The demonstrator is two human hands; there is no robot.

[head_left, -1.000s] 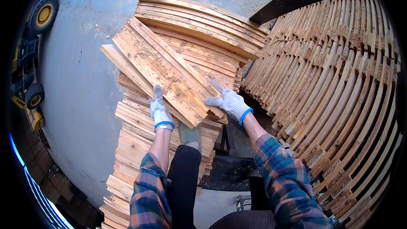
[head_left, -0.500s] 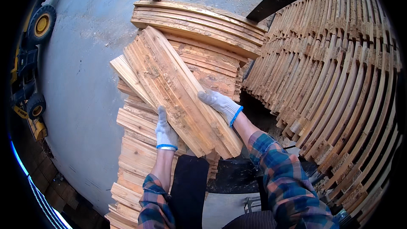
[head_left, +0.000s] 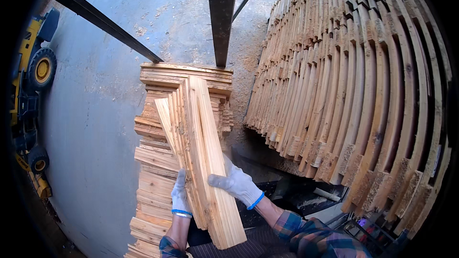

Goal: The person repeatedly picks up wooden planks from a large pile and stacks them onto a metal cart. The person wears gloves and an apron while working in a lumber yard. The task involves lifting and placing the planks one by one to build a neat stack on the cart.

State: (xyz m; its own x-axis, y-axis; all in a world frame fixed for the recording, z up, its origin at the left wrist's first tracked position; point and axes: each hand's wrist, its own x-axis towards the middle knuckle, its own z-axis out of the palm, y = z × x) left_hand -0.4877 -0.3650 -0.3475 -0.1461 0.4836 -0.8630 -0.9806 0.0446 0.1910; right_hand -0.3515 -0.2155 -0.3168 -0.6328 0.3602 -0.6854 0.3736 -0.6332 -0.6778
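A bundle of rough wooden boards [head_left: 203, 148] is held between my two gloved hands, tilted with its far end toward the back of the stack. My left hand [head_left: 180, 195], in a white knit glove with a blue cuff, grips the bundle's left side; part of its fingers is hidden by the wood. My right hand [head_left: 236, 182], gloved alike, clasps the right side with its thumb over the top board. Beneath the bundle runs a long row of stacked boards [head_left: 155, 181]. Several boards [head_left: 186, 72] lie crosswise at the row's far end.
A tall pile of stacked slats [head_left: 344, 86] fills the right side. Dark metal posts [head_left: 221, 19] rise beyond the boards. A yellow wheeled machine [head_left: 36, 81] stands at the far left on a grey floor [head_left: 91, 129] strewn with wood chips.
The bundle has come nearer to my body and turned more upright in the picture, its boards tipped on edge. My right hand has shifted its hold along with it. The view has swung too.
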